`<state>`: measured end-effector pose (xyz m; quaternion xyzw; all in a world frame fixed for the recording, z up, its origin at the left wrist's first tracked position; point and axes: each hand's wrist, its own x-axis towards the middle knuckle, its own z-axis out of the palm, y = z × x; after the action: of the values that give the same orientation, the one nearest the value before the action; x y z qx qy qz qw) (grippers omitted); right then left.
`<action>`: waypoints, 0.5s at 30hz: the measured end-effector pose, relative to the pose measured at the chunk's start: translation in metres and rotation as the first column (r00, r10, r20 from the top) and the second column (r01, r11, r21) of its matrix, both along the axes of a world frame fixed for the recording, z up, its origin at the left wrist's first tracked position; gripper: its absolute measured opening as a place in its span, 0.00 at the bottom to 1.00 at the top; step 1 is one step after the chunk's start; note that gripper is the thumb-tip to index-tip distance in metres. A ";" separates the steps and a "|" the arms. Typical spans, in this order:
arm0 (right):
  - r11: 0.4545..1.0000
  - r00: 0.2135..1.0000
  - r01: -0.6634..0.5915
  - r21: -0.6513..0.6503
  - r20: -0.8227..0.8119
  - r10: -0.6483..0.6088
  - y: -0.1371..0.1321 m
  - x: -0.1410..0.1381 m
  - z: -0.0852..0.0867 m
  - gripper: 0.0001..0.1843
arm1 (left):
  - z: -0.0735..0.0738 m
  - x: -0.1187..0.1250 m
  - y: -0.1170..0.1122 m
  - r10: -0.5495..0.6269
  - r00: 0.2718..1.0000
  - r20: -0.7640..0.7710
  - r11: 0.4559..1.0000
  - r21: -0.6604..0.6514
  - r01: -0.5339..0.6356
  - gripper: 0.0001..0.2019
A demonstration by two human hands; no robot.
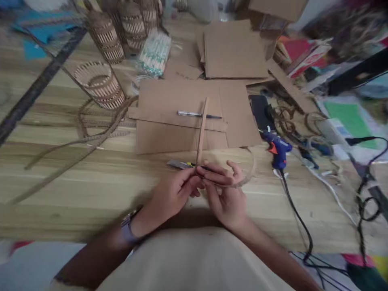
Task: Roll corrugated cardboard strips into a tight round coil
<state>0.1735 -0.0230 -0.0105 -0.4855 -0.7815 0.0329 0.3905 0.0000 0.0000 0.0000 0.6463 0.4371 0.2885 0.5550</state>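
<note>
My left hand (174, 194) and my right hand (226, 192) meet near the table's front edge, both pinching a thin cardboard strip (202, 129). One end of the strip stands up and away from me, and the rest curls round to the right of my right hand. A box cutter (182, 164) lies on the table just behind my fingers. A pen (198, 115) rests on the flat cardboard sheets (169, 133) beyond. My left wrist wears a watch.
A blue glue gun (277, 150) with a black cord lies right of the sheets. Woven cardboard baskets (101, 83) stand at the back left, loose strips (75, 153) trail beside them. More cardboard (235, 50) lies behind. Cables and clutter fill the right side.
</note>
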 end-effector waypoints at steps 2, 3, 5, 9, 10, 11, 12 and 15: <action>1.000 1.000 -0.002 -0.006 -0.027 0.002 0.000 0.000 -0.001 0.13 | 0.000 0.002 -0.001 -0.004 1.000 0.003 1.000 0.002 0.004 0.13; 1.000 0.999 -0.004 -0.007 -0.043 0.003 0.000 0.000 -0.001 0.13 | 0.000 0.002 -0.001 -0.007 1.000 0.005 1.000 0.004 0.007 0.13; 1.000 0.997 -0.011 -0.007 -0.083 0.011 0.001 0.000 -0.002 0.14 | 0.000 0.002 -0.002 -0.015 1.000 0.013 1.000 0.008 0.015 0.13; 1.000 0.985 -0.008 0.011 -0.174 0.010 0.002 -0.001 -0.003 0.12 | -0.003 0.000 -0.002 -0.034 0.999 0.021 0.998 0.054 0.033 0.13; 1.000 0.980 0.005 0.007 -0.197 -0.003 0.002 -0.002 -0.003 0.11 | -0.004 0.000 -0.003 -0.040 0.999 0.018 0.997 0.068 0.038 0.14; 1.000 0.975 0.023 -0.003 -0.220 -0.023 0.002 -0.002 -0.003 0.11 | -0.004 -0.001 -0.003 -0.046 0.999 0.014 0.996 0.078 0.045 0.14; 0.999 0.969 0.042 -0.020 -0.242 -0.046 0.002 -0.002 -0.003 0.10 | -0.004 -0.001 -0.002 -0.055 0.998 0.008 0.995 0.084 0.055 0.15; 0.997 0.959 0.060 -0.050 -0.275 -0.071 0.001 -0.003 -0.003 0.09 | -0.003 0.000 -0.001 -0.046 0.999 0.011 0.998 0.047 0.045 0.15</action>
<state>0.1707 -0.0218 -0.0131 -0.5095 -0.7020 0.1033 0.4866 0.0002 -0.0013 -0.0031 0.6671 0.4121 0.2897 0.5488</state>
